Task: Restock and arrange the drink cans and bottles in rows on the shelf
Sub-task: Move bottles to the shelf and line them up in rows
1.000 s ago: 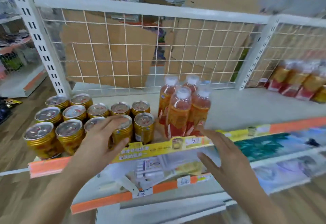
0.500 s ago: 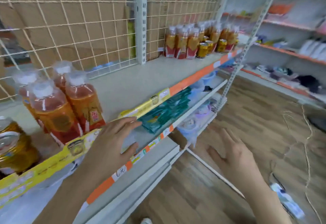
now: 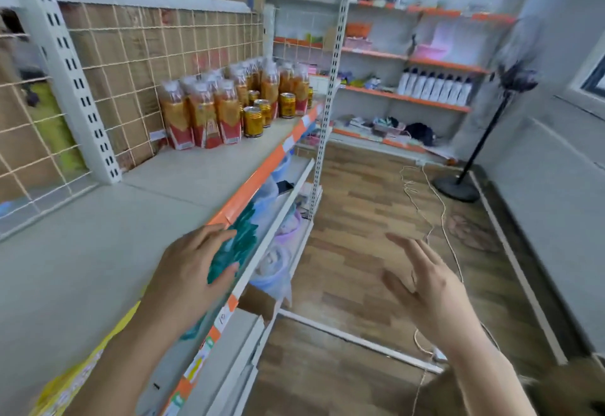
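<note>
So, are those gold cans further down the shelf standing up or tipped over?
Upright. The gold cans stand on their bases on the shelf, silvery tops facing up, none lying down.

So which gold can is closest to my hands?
The shiny gold drink can at the row's front, beside the orange plastic bottles; the others stand farther back.

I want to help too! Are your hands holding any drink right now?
Nothing is held. The left hand is open near the shelf, and the right hand is open over the floor.
</note>
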Tool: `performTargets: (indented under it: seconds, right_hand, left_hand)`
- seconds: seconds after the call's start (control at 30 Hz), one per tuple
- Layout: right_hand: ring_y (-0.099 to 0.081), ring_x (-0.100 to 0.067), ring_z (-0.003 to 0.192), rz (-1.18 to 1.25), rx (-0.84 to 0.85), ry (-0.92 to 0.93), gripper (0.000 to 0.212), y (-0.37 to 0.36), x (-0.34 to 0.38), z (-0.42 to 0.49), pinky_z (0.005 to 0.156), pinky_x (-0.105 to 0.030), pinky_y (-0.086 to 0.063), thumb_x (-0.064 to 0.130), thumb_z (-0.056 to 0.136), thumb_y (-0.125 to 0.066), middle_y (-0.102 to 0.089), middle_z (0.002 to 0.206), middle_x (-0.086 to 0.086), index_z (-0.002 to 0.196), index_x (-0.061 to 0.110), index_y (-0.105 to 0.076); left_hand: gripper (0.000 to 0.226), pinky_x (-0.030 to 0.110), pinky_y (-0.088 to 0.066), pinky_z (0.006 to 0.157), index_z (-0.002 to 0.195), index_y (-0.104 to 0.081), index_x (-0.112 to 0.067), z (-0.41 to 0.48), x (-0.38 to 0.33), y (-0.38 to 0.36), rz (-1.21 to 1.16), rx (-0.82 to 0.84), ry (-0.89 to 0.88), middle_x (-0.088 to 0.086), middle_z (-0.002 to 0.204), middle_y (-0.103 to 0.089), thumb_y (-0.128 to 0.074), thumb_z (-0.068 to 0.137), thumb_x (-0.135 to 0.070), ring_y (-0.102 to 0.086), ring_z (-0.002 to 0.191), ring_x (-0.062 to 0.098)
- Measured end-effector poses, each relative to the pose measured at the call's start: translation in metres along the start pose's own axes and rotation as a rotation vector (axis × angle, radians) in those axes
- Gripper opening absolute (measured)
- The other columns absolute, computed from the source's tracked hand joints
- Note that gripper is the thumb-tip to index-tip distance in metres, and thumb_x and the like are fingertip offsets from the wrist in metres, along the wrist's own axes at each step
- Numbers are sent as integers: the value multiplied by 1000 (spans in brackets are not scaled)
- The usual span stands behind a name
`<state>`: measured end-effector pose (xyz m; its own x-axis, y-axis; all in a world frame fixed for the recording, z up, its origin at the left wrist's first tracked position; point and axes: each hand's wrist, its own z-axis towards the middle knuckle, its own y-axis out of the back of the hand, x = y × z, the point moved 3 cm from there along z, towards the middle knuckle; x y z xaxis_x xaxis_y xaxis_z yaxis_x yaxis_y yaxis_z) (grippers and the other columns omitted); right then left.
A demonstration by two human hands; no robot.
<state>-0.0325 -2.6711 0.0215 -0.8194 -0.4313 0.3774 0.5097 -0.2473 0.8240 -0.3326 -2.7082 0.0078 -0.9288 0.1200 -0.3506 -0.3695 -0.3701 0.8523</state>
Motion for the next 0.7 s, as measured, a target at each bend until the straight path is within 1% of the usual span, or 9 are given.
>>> performTargets:
  seconds: [0.1,0.13,0.2,0.27,0.3,0.4,0.5,0.6,0.7]
  right_hand:
    - [-57,-24,103,-12,-1,-41,45,-7,-14,21,78,-33,-43,27,85,-64,-58,116,1,128,20,-52]
    - [-56,-24,105,-8,-3,-57,45,-9,-19,28,80,-34,-44,28,86,-64,-58,117,2,128,21,-51]
    - [-56,-23,107,1,-7,-80,45,-16,-30,46,81,-34,-45,30,86,-64,-58,118,4,128,23,-51]
    - [-56,-23,108,2,-2,-90,44,-25,-43,66,79,-34,-44,31,86,-64,-58,119,4,127,24,-52]
    - [-56,-23,106,3,3,-89,44,-31,-51,77,78,-34,-43,31,86,-64,-58,119,4,127,24,-52]
    - [-58,-24,95,18,21,-70,45,-48,-74,118,72,-31,-41,32,85,-64,-58,117,5,127,26,-51]
    - [-59,-26,98,50,37,-27,45,-65,-98,166,74,-32,-42,30,84,-65,-59,118,3,126,23,-52]
    - [-58,-27,102,64,63,29,45,-76,-120,216,76,-37,-47,28,84,-66,-59,117,-1,126,19,-53]
    - [-60,-29,84,70,94,73,44,-86,-140,263,70,-37,-47,29,84,-66,-60,113,-2,125,17,-53]
  left_hand:
    - [45,27,-35,89,115,-63,-9,27,11,-11,2,18,3,5,116,-62,-53,79,-33,-60,102,27]
    - [44,29,-37,90,115,-63,-8,35,15,-15,1,22,7,5,116,-62,-55,78,-30,-60,101,28]
    - [39,37,-43,87,114,-64,-8,52,20,-20,6,23,16,5,115,-62,-59,79,-26,-61,100,29]
    - [34,41,-46,85,114,-63,-8,68,28,-27,18,17,39,6,114,-62,-68,82,-17,-61,99,31]
    - [36,43,-45,85,115,-63,-8,76,32,-30,25,17,62,6,115,-62,-71,80,-14,-61,100,31]
    - [41,47,-44,90,117,-62,-10,102,44,-40,48,-5,121,7,120,-60,-73,77,-13,-59,107,30]
    - [42,48,-40,97,121,-59,-13,131,53,-50,81,-30,207,5,126,-57,-69,81,-17,-55,114,29]
    - [43,48,-40,97,122,-59,-12,163,55,-61,118,-51,278,6,127,-57,-70,80,-18,-54,114,30]
    - [45,51,-40,99,123,-58,-14,192,56,-70,146,-63,373,7,130,-56,-68,81,-23,-53,117,31]
